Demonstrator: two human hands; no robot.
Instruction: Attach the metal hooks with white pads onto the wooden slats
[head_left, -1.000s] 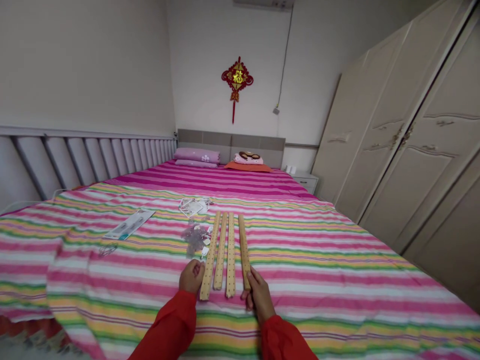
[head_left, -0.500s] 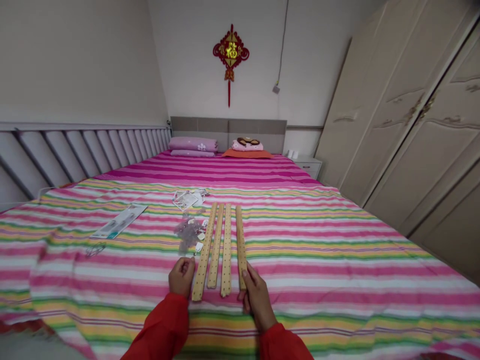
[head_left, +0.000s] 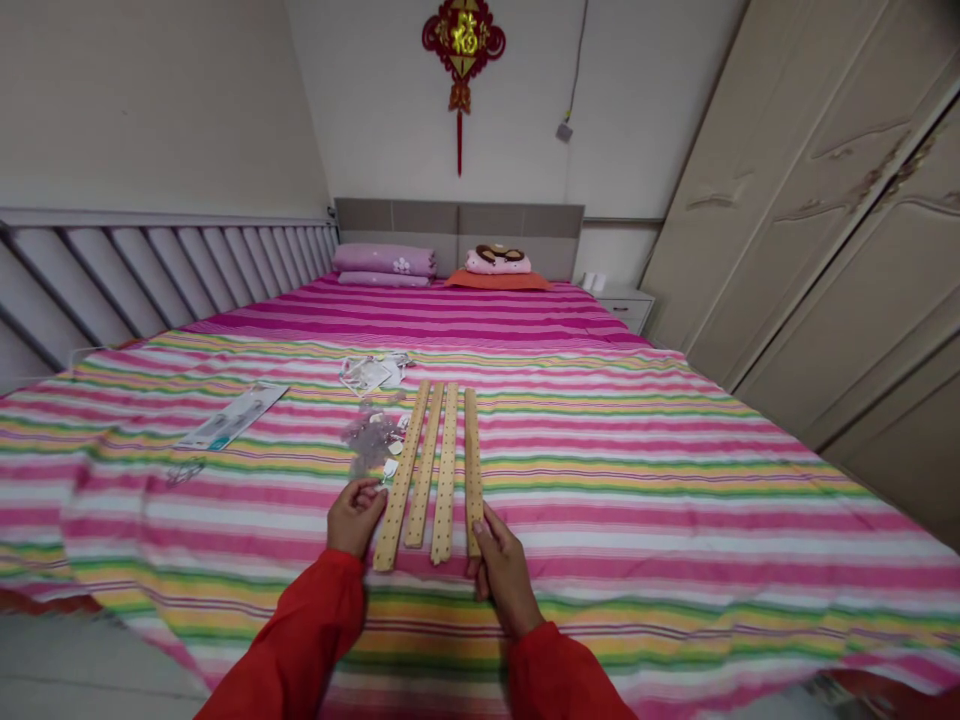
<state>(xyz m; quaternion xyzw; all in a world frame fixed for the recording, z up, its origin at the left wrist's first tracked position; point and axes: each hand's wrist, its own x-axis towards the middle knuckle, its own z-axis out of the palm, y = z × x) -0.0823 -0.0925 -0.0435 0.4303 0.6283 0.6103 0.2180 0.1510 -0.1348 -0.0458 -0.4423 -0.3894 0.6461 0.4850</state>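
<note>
Several pale wooden strips (head_left: 444, 480) with rows of dark dots lie lengthwise side by side on the striped bedsheet. My right hand (head_left: 504, 565) grips the near end of the rightmost wooden strip (head_left: 472, 450), thumb on top and fingers beneath its edge. Left of the row, my left hand (head_left: 355, 518) has its fingers curled, thumb and forefinger drawn close together beside the leftmost strip (head_left: 405, 480). Their tips are at a small white tag (head_left: 390, 468); whether they pinch it or its cord is too small to tell. A sheer grey pouch (head_left: 369, 440) lies just beyond.
White tags and cords (head_left: 375, 372) lie in a heap beyond the pouch. Further left are a clear flat package (head_left: 236, 415) and thin wire-like loops (head_left: 184, 470). Folded bedding (head_left: 384, 260) rests by the headboard; a railing (head_left: 187, 270) runs along the left side.
My left hand's fingers have loosened from a tighter curl and reach towards the small tag. My right hand stays on the rightmost strip. The view has tilted down slightly.
</note>
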